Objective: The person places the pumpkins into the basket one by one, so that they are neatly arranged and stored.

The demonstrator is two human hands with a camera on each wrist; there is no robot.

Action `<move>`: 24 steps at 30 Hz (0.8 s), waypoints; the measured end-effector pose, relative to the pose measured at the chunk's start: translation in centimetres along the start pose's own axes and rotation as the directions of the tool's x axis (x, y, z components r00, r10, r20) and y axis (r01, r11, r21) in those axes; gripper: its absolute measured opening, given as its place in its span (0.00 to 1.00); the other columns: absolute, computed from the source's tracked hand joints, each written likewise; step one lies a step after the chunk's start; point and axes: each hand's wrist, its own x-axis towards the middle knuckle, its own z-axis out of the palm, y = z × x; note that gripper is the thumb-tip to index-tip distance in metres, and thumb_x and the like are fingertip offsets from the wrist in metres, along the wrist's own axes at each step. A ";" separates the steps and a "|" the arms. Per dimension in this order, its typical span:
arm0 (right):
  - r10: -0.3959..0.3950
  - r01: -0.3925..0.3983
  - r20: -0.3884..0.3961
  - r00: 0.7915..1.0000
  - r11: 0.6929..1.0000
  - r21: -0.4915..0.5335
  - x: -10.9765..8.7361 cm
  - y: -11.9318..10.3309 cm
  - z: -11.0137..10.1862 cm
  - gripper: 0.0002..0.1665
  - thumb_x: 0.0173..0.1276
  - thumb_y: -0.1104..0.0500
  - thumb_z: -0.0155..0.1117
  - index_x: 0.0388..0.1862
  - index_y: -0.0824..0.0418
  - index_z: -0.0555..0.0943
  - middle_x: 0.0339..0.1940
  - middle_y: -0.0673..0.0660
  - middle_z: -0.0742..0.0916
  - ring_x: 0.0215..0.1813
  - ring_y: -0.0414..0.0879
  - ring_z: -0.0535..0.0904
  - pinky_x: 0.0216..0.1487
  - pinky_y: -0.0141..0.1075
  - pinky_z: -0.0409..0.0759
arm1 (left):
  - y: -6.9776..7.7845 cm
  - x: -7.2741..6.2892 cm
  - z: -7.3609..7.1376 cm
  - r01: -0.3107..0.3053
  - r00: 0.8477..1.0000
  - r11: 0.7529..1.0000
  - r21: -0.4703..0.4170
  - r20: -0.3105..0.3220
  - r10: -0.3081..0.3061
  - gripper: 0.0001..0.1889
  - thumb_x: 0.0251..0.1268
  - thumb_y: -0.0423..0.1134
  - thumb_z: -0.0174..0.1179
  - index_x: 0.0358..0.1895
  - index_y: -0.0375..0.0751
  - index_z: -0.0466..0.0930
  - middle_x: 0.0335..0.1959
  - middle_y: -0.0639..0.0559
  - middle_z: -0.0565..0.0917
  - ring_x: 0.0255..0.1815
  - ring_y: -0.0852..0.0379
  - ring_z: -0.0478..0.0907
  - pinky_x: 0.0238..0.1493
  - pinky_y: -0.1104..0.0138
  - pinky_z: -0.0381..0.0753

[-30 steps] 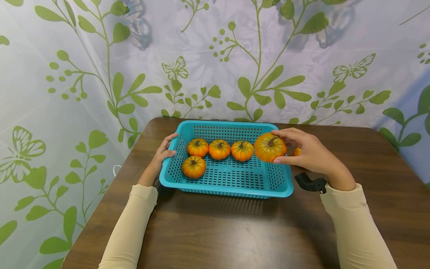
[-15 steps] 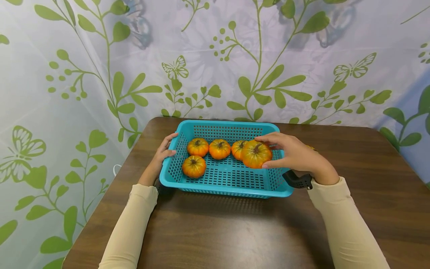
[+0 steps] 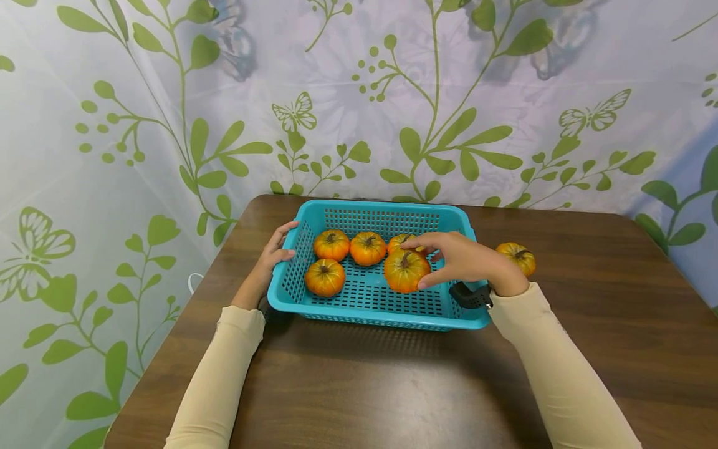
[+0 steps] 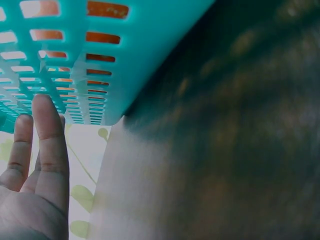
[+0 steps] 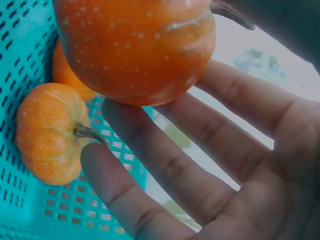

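Note:
A turquoise plastic basket (image 3: pixel 370 317) with slotted walls sits on the table. My left hand (image 3: pixel 268 260) holds its left end, thumb over the rim; in the left wrist view, straight fingers (image 4: pixel 51 150) lie along the outer wall. My right hand (image 3: pixel 465 257) grips a small orange pumpkin (image 3: pixel 406 273) by its side, thumb and fingers around it, above the basket floor. Inside, a back row has a left pumpkin (image 3: pixel 331 245), a middle pumpkin (image 3: pixel 368 249) and a partly hidden pumpkin (image 3: pixel 397 241). A front pumpkin (image 3: pixel 325 278) sits at the left.
Another pumpkin (image 3: pixel 517 257) lies on the brown wooden table (image 3: pixel 617 299), right of the basket and behind the right forearm. A leaf-patterned curtain (image 3: pixel 348 93) hangs along the back and left. A white cord loop (image 3: pixel 194 282) shows at the table's left edge.
My right hand has carried the pumpkin leftward and toward the basket's middle front. The pumpkin on the table at right has come into fuller view. The left hand and basket have stayed put.

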 end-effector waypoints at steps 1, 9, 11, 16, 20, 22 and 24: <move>0.002 -0.002 0.013 1.000 1.000 -0.007 0.2 0.0 0.1 0.42 0.65 0.59 0.83 0.75 0.70 0.77 0.73 0.68 0.81 0.63 0.63 0.81 0.64 0.60 0.81 | 0.0 0.0 0.0 0.002 1.000 1.000 -0.003 0.002 -0.002 0.38 0.70 0.36 0.46 0.85 0.38 0.53 0.81 0.27 0.60 0.69 0.32 0.68 0.57 0.65 0.80; 0.032 -0.026 0.076 0.997 0.997 -0.075 1.8 -0.2 0.4 0.41 0.65 0.59 0.83 0.75 0.68 0.78 0.72 0.66 0.82 0.60 0.61 0.82 0.63 0.59 0.82 | -0.1 0.0 -0.1 0.011 1.000 1.000 -0.002 0.005 -0.011 0.38 0.70 0.37 0.47 0.85 0.40 0.54 0.80 0.29 0.60 0.69 0.35 0.67 0.57 0.65 0.80; 0.036 -0.028 0.097 0.995 0.996 -0.081 2.3 -0.3 0.4 0.41 0.65 0.60 0.83 0.75 0.69 0.78 0.73 0.67 0.82 0.61 0.62 0.82 0.63 0.58 0.82 | -0.1 0.0 -0.1 0.010 1.000 1.000 -0.001 0.003 -0.010 0.38 0.70 0.37 0.47 0.85 0.39 0.54 0.80 0.29 0.60 0.69 0.35 0.67 0.57 0.65 0.80; 0.065 -0.051 0.147 0.987 0.994 -0.097 3.4 -0.5 0.5 0.41 0.66 0.62 0.82 0.76 0.69 0.77 0.75 0.67 0.80 0.65 0.65 0.82 0.65 0.55 0.82 | 0.0 0.1 -0.1 0.001 1.000 1.000 -0.009 0.005 -0.001 0.38 0.70 0.37 0.47 0.85 0.38 0.53 0.80 0.29 0.60 0.68 0.37 0.68 0.58 0.65 0.80; 0.095 -0.073 0.176 0.980 0.989 -0.126 4.4 -0.7 0.6 0.41 0.66 0.61 0.82 0.76 0.67 0.77 0.74 0.66 0.80 0.67 0.66 0.81 0.66 0.55 0.82 | -0.1 0.1 -0.1 -0.002 1.000 1.000 -0.009 0.006 0.002 0.39 0.70 0.37 0.47 0.85 0.38 0.53 0.79 0.28 0.61 0.67 0.37 0.69 0.57 0.65 0.80; 0.112 -0.086 0.192 0.975 0.987 -0.138 4.8 -0.8 0.7 0.41 0.66 0.61 0.82 0.76 0.66 0.77 0.74 0.65 0.80 0.68 0.67 0.80 0.66 0.55 0.81 | -0.1 0.1 -0.1 -0.001 1.000 1.000 -0.007 0.005 0.001 0.39 0.69 0.37 0.48 0.85 0.39 0.54 0.79 0.28 0.61 0.67 0.38 0.69 0.57 0.64 0.80; 0.134 -0.105 0.208 0.969 0.984 -0.146 5.3 -0.9 0.8 0.41 0.65 0.61 0.82 0.76 0.65 0.78 0.74 0.65 0.80 0.69 0.67 0.79 0.67 0.55 0.81 | -0.2 0.1 -0.2 0.000 1.000 1.000 -0.004 0.004 0.000 0.39 0.69 0.37 0.48 0.85 0.39 0.54 0.79 0.28 0.61 0.67 0.38 0.69 0.57 0.64 0.80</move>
